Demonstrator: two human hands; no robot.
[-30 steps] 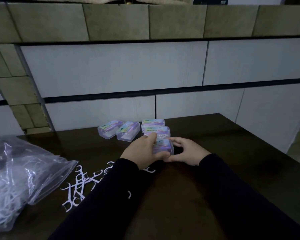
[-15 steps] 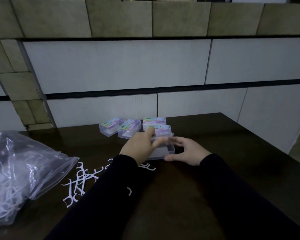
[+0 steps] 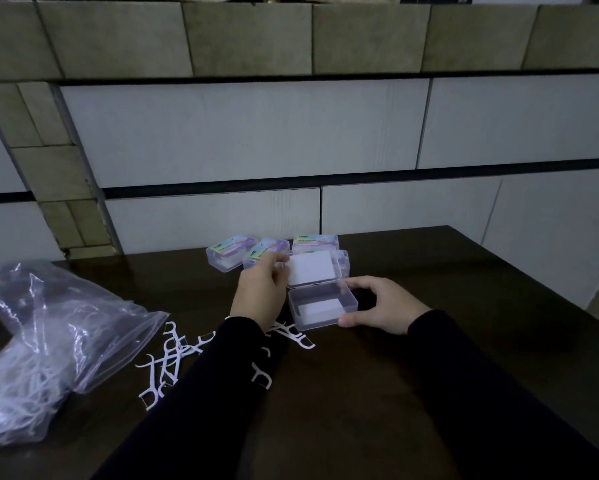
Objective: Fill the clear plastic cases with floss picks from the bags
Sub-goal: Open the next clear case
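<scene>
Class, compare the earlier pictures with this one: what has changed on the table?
The left hand has swung the case's lid up and back; the case now stands open. The right hand still steadies its base. Bag, loose picks and closed cases stayed put.

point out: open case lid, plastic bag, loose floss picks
open case lid (image 3: pixel 310 267), head view, on the white underside of the raised lid.
plastic bag (image 3: pixel 49 341), head view, on its crumpled clear side at table left.
loose floss picks (image 3: pixel 168 362), head view, on the white pile beside the bag's mouth.
</scene>
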